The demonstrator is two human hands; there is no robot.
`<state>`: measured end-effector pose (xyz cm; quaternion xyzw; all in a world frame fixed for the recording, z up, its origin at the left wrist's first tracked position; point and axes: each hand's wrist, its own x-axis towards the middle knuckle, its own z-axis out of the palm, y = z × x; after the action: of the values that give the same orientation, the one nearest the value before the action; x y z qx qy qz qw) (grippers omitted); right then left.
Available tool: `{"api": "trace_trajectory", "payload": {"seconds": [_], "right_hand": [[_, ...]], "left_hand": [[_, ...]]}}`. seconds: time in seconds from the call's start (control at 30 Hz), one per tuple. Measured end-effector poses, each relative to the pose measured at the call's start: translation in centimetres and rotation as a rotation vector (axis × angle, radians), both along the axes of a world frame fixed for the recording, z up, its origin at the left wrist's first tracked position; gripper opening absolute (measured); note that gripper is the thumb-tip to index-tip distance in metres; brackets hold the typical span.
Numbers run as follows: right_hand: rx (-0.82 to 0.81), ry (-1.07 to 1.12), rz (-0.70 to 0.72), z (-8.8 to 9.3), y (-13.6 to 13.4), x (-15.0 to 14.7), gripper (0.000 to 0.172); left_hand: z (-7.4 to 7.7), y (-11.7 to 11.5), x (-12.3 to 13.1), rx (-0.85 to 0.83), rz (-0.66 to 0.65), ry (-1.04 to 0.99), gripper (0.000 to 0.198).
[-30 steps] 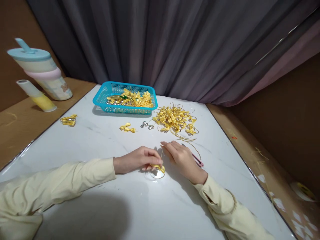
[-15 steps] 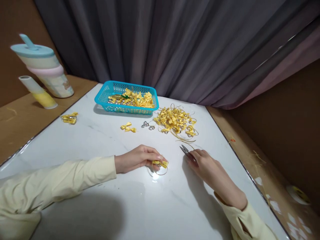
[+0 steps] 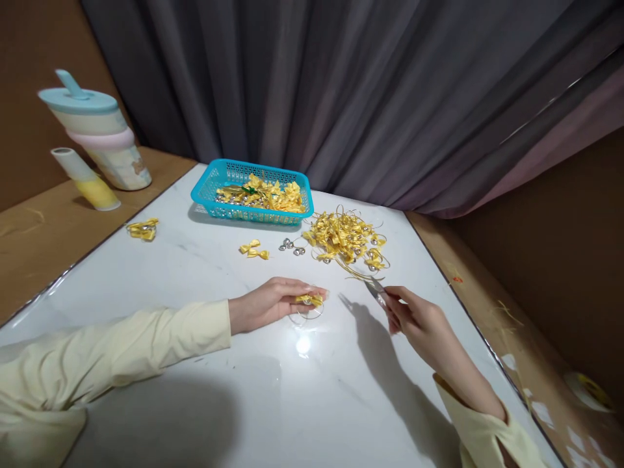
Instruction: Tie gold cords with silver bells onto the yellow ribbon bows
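Note:
My left hand (image 3: 273, 302) is closed on a yellow ribbon bow (image 3: 314, 300), from which a thin looped cord and something small and silvery hang. To its right, my right hand (image 3: 416, 318) grips thread snips (image 3: 376, 290), blades pointing up and left and lifted off the table. Just beyond the blades lie loose gold cords (image 3: 359, 274), at the near edge of a heap of yellow bows (image 3: 344, 234) with cords and silver bells. Several loose silver bells (image 3: 292, 247) and a few plain bows (image 3: 254, 250) sit left of the heap.
A blue plastic basket (image 3: 202, 195) of bows and bells stands at the back of the white table (image 3: 292, 403). A small bundle of bows (image 3: 143, 229) lies far left. Beyond it are a tumbler (image 3: 104, 140) and a yellow-wrapped spool (image 3: 90, 185). A curtain (image 3: 312, 84) hangs behind.
My right hand has lifted and turned slightly rightward with the snips, whose blades look closer together. My left hand, still on the bow, has moved a little farther from me.

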<state>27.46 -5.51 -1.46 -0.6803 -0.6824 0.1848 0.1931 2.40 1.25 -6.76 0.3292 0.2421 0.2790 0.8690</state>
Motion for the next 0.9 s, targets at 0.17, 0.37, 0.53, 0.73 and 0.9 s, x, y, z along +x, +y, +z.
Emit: {"api": "trace_trajectory", "payload": {"seconds": [0.17, 0.37, 0.53, 0.73, 0.9], "right_hand": [[-0.026, 0.212, 0.069, 1.4, -0.9, -3.6, 0.03], [-0.045, 0.161, 0.134, 0.9, -0.4, -6.9, 0.02], [-0.012, 0.164, 0.086, 0.0, 0.5, -7.4, 0.025], [-0.026, 0.248, 0.042, -0.5, 0.7, -8.1, 0.029], [0.009, 0.233, 0.066, -0.4, 0.8, -8.4, 0.028]], "left_hand": [[-0.3, 0.1, 0.4, 0.021, 0.08, -0.003, 0.019], [-0.3, -0.1, 0.9, 0.052, 0.178, -0.011, 0.015], [-0.6, 0.0, 1.0, 0.069, 0.22, -0.043, 0.013], [-0.6, -0.1, 1.0, 0.089, 0.225, -0.053, 0.011], [-0.4, -0.2, 1.0, 0.098, 0.226, -0.022, 0.011]]}}
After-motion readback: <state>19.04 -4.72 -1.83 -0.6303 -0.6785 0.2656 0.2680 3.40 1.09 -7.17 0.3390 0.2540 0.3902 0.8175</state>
